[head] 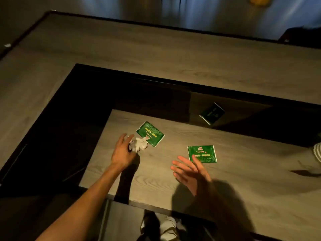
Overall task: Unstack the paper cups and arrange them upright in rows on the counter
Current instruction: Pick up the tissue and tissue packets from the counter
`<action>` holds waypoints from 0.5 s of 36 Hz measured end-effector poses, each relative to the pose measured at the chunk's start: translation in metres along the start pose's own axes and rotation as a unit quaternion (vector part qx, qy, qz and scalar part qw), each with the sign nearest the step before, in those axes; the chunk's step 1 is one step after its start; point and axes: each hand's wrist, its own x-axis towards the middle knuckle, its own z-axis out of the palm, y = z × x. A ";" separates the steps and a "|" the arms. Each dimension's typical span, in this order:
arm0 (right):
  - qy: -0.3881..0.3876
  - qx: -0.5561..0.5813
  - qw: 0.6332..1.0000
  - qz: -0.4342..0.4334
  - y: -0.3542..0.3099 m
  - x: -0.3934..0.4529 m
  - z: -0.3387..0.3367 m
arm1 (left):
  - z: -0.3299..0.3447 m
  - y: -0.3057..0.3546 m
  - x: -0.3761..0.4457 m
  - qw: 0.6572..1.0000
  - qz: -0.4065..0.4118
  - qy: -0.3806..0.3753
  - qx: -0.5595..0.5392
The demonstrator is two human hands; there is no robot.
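1. No paper cups show anywhere in this view, stacked or standing, so the task's own things are out of sight and no row has been started on the counter [234,185]
2. Furthest left, the left hand [122,153] reaches out over the counter with its fingers spread loosely; its fingertips look to be touching a crumpled white tissue [139,144], though I cannot tell whether they press it or only brush it, and nothing is gripped
3. Just right of the tissue, and partly under it, lies a flat green packet [152,133] turned at an angle
4. Further right, the right hand [191,173] hovers above the wood with straight, fanned fingers, holding nothing; it is blurred, so its exact height is unclear
5. Just beyond its fingertips lies a second green packet [202,153], flat and squarer to the counter's edge
6. A third, darker packet [212,113] sits well apart, in the shadow near the back of the counter
7. My judgement: the step in hand is clearing litter before cups go down
8. To do it well, gather the tissue fully into the palm so no scrap is left, slide both near packets off to one side, and leave one open patch of wood for straight rows
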 end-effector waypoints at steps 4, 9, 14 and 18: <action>-0.023 -0.099 0.995 0.015 -0.007 0.022 -0.011 | 0.009 0.007 0.004 0.997 -0.015 -0.022 0.067; -0.020 -0.164 0.984 0.063 -0.017 0.053 -0.009 | 0.014 0.002 0.007 0.993 -0.005 -0.004 0.116; 0.020 -0.252 0.967 -0.018 -0.025 0.073 -0.005 | 0.001 0.026 0.026 0.995 0.071 0.008 0.066; 0.089 -0.308 0.926 -0.201 -0.021 0.070 -0.022 | -0.002 0.052 0.058 0.973 0.188 -0.025 0.130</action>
